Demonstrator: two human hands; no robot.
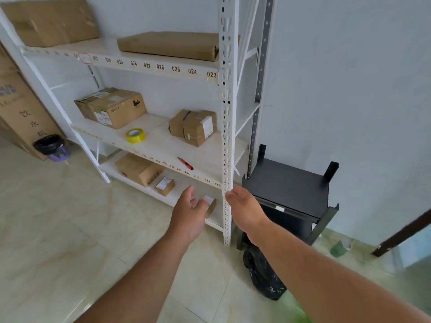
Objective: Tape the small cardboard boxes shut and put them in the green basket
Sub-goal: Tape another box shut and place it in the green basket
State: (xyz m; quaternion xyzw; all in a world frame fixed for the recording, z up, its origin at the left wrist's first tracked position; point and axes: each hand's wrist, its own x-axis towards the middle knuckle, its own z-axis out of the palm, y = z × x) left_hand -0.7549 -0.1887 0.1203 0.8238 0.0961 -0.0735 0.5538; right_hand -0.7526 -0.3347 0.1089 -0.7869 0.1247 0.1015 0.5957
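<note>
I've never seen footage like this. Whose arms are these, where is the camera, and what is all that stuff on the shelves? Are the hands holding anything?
There is no machine here: a person wears a wide-angle camera on the head, so you look forward and down along their own arms. The left hand and right hand both reach toward the bottom of a white shelf rack, fingers relaxed, holding nothing. Just past the left hand a small cardboard box sits on the lowest shelf, with another small box further left. On the middle shelf lie a roll of yellow tape, a red cutter and two more small boxes. No green basket can be clearly made out in this picture.
</note>
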